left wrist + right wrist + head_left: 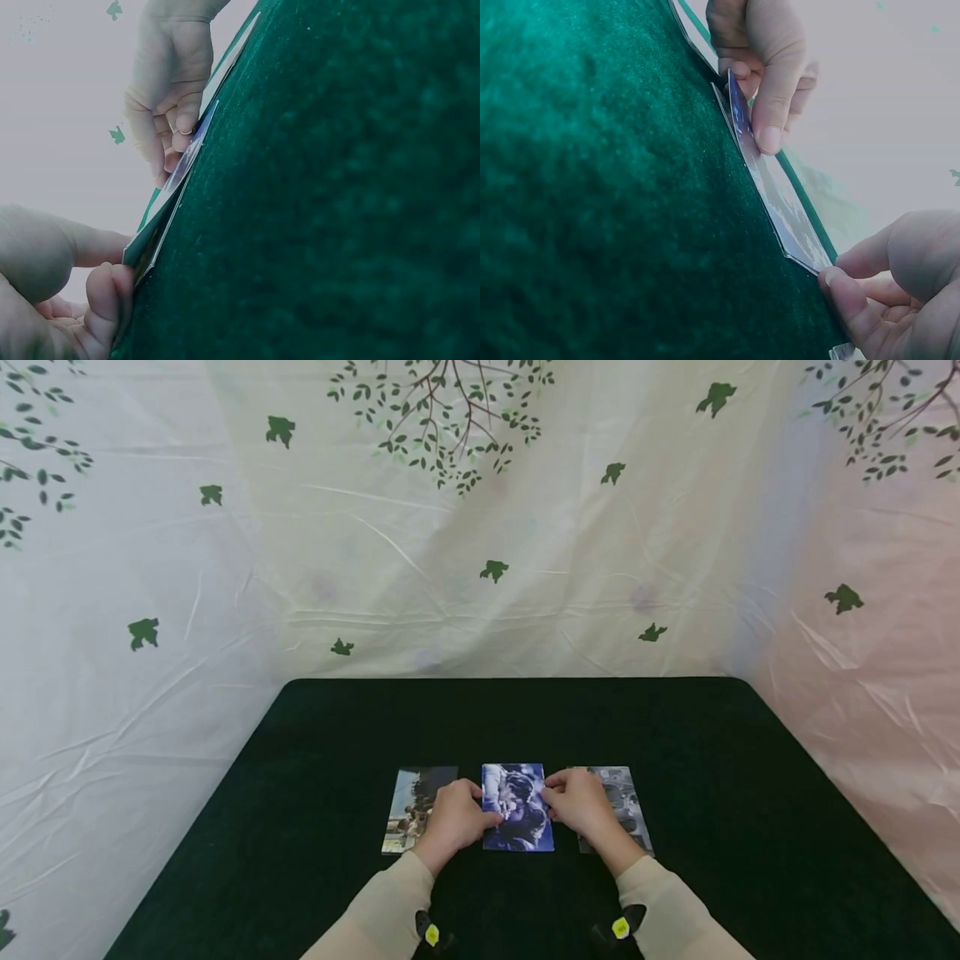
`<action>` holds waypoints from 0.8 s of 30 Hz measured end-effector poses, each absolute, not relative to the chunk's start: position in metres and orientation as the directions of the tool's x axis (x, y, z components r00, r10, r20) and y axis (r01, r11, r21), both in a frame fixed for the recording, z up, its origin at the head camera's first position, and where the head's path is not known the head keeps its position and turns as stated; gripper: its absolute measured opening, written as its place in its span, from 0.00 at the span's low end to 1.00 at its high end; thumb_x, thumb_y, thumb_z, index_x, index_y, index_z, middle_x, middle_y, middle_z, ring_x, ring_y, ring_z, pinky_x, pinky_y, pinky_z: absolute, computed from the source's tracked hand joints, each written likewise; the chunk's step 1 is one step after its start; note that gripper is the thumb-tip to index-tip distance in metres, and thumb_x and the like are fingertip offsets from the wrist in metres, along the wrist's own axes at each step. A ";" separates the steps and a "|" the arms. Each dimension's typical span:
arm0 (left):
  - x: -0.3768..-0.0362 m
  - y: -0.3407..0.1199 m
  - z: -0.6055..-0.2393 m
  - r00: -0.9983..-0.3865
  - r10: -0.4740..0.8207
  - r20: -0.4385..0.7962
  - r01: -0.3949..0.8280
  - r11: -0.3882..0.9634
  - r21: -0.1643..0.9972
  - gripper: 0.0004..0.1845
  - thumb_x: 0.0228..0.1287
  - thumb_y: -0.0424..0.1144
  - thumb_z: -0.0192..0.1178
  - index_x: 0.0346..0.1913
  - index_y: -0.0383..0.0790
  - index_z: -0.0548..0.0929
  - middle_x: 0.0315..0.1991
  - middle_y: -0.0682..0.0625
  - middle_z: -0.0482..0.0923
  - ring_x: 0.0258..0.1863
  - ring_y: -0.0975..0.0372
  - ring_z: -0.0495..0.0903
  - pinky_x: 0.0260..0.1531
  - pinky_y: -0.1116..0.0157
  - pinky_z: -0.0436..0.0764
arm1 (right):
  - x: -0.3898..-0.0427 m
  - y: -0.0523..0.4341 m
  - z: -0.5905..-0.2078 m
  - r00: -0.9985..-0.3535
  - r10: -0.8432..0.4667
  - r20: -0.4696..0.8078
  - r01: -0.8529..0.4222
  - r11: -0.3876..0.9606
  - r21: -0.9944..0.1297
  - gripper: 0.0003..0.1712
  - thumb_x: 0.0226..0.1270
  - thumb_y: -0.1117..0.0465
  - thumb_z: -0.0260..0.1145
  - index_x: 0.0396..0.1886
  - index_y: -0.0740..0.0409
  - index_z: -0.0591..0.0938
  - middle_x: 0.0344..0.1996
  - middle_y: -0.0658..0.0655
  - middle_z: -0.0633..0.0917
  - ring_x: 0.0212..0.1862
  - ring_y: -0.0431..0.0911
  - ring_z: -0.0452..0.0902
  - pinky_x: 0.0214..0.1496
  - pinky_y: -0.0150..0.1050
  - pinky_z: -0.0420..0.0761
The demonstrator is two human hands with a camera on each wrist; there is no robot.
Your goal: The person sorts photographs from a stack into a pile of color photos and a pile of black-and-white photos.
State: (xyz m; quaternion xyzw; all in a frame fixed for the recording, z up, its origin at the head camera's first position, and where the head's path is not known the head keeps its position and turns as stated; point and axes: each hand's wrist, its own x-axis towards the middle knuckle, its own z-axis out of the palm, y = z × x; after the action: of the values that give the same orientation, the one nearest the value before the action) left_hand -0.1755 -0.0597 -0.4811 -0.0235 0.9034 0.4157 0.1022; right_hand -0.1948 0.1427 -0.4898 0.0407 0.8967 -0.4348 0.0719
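A blue-tinted photo print [517,831] lies upright in the middle of the dark green cloth. My left hand [454,817] pinches its left edge, thumb on top. At the right edge, my right hand [587,803] pinches it between thumb and fingers. In the left wrist view the print [154,225] is raised at the left side, and another card [166,234] shows under it. From the right wrist, the print [769,180] slopes up toward the left hand [769,67]. A colour photo [402,814] and a grey photo [624,793] lie either side, partly hidden by the hands.
The green-covered table [510,718] has rounded far corners. Behind it and along both sides hangs a pale curtain [420,552] printed with leaves and branches. Dark bands with yellow tags [620,928] sit at both sleeves.
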 end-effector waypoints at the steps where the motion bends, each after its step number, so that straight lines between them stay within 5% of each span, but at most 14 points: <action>1: -0.176 -0.060 -0.481 -0.978 0.040 -0.203 -0.127 0.658 0.742 0.23 0.51 0.40 0.74 0.46 0.32 0.78 0.30 0.46 0.76 0.23 0.60 0.77 0.25 0.63 0.79 | -0.195 0.142 -0.490 -0.986 0.014 -0.167 0.140 0.617 -0.774 0.12 0.66 0.62 0.64 0.46 0.63 0.83 0.28 0.54 0.82 0.24 0.43 0.79 0.27 0.35 0.80; 24: -0.178 -0.065 -0.478 -0.992 0.025 -0.125 -0.069 0.719 0.692 0.22 0.48 0.40 0.75 0.41 0.35 0.77 0.29 0.48 0.75 0.26 0.60 0.75 0.26 0.63 0.76 | -0.195 0.145 -0.489 -0.985 -0.012 -0.174 0.130 0.613 -0.780 0.12 0.67 0.60 0.63 0.46 0.62 0.82 0.27 0.54 0.81 0.25 0.43 0.78 0.28 0.36 0.80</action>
State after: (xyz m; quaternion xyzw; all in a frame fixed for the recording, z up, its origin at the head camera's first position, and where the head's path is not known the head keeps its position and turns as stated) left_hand -0.1784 -0.0646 -0.4780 -0.0120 0.9250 0.3747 0.0627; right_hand -0.1952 0.1445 -0.4892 0.0331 0.8943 -0.4388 0.0808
